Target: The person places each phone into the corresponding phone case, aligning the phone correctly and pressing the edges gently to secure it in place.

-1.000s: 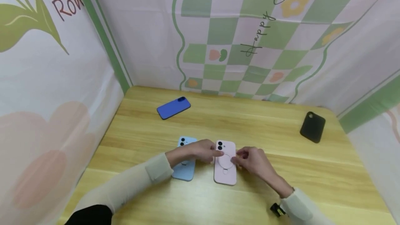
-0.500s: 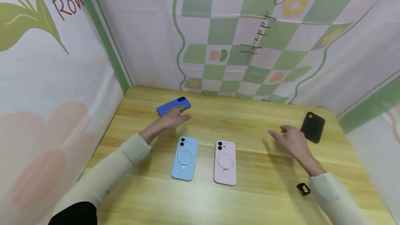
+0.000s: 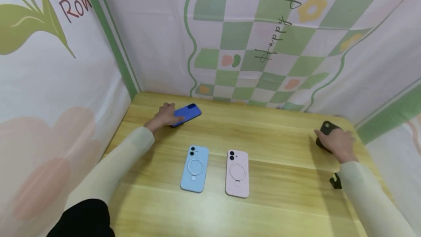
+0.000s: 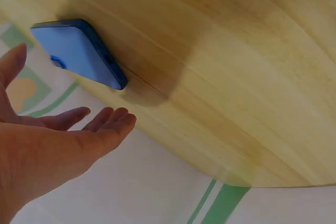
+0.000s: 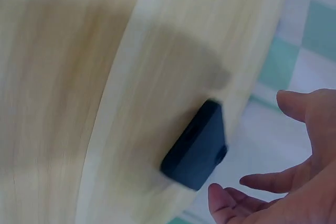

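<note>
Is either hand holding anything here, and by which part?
Nothing is held. The left hand is open beside the dark blue phone, and the right hand is open by the black phone; neither grips.

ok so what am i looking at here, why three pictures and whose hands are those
No machine here: a person works with two bare hands and wears three cameras. The big picture comes from a camera on the head, looking down at a wooden table. The two small pictures come from cameras on each wrist, so each shows one hand up close.

Four phones lie back-up on the table. A light blue phone and a pink phone sit side by side in the middle, untouched. The left hand reaches a dark blue phone at the far left; its wrist picture shows the fingers straight and open beside it. The right hand is over a black phone at the far right, fingers spread, not yet closed round it. Nothing is lifted.
</note>
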`<move>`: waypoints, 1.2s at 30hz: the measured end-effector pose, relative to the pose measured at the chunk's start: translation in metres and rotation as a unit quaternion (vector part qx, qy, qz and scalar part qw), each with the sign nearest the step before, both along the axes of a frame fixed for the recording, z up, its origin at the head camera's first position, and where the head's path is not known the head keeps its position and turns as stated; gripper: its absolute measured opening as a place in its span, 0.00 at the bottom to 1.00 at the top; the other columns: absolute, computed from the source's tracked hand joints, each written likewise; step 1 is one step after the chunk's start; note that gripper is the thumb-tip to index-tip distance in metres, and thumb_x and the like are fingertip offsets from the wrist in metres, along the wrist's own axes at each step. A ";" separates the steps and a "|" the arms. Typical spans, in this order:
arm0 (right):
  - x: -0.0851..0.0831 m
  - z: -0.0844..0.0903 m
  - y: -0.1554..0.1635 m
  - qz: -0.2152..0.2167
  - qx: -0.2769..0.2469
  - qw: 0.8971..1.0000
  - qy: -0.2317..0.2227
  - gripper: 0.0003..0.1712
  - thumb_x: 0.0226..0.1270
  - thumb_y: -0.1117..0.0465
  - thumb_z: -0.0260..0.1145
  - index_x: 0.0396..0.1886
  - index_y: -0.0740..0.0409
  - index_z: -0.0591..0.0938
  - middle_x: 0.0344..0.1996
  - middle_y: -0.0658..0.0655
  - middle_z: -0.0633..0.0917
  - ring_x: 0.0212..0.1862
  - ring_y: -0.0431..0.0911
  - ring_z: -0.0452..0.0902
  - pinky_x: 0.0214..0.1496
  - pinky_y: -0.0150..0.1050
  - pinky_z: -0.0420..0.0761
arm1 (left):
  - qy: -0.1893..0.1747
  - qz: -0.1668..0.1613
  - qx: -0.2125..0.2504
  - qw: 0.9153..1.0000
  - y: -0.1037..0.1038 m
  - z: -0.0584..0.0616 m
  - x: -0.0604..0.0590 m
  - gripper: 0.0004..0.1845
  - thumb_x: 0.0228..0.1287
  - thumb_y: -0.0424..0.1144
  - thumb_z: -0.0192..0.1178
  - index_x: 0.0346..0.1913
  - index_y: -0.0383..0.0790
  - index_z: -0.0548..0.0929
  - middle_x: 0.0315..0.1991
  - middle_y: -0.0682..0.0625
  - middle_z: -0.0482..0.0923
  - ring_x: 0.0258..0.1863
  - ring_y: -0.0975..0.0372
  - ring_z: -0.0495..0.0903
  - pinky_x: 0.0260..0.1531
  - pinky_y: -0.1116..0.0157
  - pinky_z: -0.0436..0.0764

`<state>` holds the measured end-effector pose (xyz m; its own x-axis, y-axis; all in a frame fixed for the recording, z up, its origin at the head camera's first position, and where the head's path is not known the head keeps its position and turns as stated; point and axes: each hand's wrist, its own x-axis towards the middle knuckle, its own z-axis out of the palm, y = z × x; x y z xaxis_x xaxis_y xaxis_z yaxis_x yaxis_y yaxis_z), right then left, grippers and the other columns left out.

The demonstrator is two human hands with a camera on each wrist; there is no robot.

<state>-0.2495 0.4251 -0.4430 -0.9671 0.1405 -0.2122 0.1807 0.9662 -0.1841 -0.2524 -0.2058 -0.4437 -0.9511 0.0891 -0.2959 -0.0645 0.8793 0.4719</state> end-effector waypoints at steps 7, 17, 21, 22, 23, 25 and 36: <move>-0.010 -0.005 0.021 -0.018 0.000 0.998 -0.053 0.64 0.78 0.25 0.38 0.56 0.93 0.71 0.60 0.93 0.69 0.62 0.88 0.61 0.67 0.80 0.62 | -0.033 -0.009 -0.038 0.999 0.009 -0.007 -0.015 0.46 0.75 0.55 0.61 0.81 0.25 0.57 0.77 0.25 0.56 0.77 0.35 0.57 0.74 0.40 0.69; -0.017 -0.017 0.027 -0.071 -0.011 0.996 -0.060 0.59 0.77 0.31 0.52 0.57 0.95 0.68 0.52 0.91 0.74 0.52 0.78 0.75 0.57 0.68 0.78 | -0.014 -0.019 -0.092 0.995 0.025 -0.013 -0.019 0.40 0.73 0.54 0.66 0.73 0.25 0.69 0.74 0.27 0.58 0.75 0.37 0.59 0.66 0.43 0.78; -0.022 -0.021 0.030 -0.075 -0.031 0.996 -0.044 0.62 0.73 0.32 0.61 0.61 0.97 0.64 0.58 0.92 0.71 0.57 0.80 0.70 0.68 0.73 0.68 | -0.005 -0.013 -0.103 0.995 0.027 -0.015 -0.021 0.38 0.72 0.52 0.68 0.70 0.25 0.71 0.72 0.28 0.62 0.73 0.38 0.62 0.63 0.45 0.81; -0.022 -0.021 0.031 -0.074 -0.038 0.996 -0.041 0.62 0.72 0.32 0.63 0.62 0.97 0.63 0.59 0.92 0.69 0.59 0.81 0.69 0.71 0.74 0.64 | -0.006 -0.007 -0.102 0.995 0.028 -0.014 -0.022 0.39 0.71 0.53 0.69 0.70 0.24 0.71 0.71 0.28 0.63 0.73 0.38 0.63 0.63 0.45 0.80; -0.023 -0.022 0.031 -0.072 -0.046 0.996 -0.036 0.63 0.71 0.33 0.66 0.63 0.97 0.62 0.60 0.92 0.68 0.59 0.81 0.68 0.73 0.75 0.60 | -0.007 0.002 -0.099 0.995 0.028 -0.014 -0.022 0.41 0.70 0.53 0.71 0.70 0.24 0.70 0.70 0.29 0.65 0.72 0.39 0.64 0.64 0.44 0.80; -0.024 -0.021 0.031 -0.071 -0.066 0.995 -0.029 0.62 0.69 0.37 0.70 0.63 0.97 0.61 0.61 0.92 0.67 0.60 0.82 0.67 0.75 0.76 0.55 | -0.010 0.023 -0.090 0.996 0.028 -0.014 -0.022 0.45 0.65 0.54 0.74 0.71 0.25 0.68 0.68 0.29 0.68 0.70 0.39 0.67 0.66 0.43 0.77; -0.023 -0.001 0.019 -0.067 -0.178 0.982 -0.014 0.34 0.71 0.57 0.67 0.62 0.85 0.73 0.56 0.86 0.76 0.50 0.69 0.80 0.45 0.53 0.89 | -0.028 0.055 -0.036 0.997 0.023 -0.015 -0.024 0.43 0.60 0.54 0.78 0.69 0.31 0.73 0.60 0.35 0.80 0.55 0.46 0.80 0.58 0.50 0.81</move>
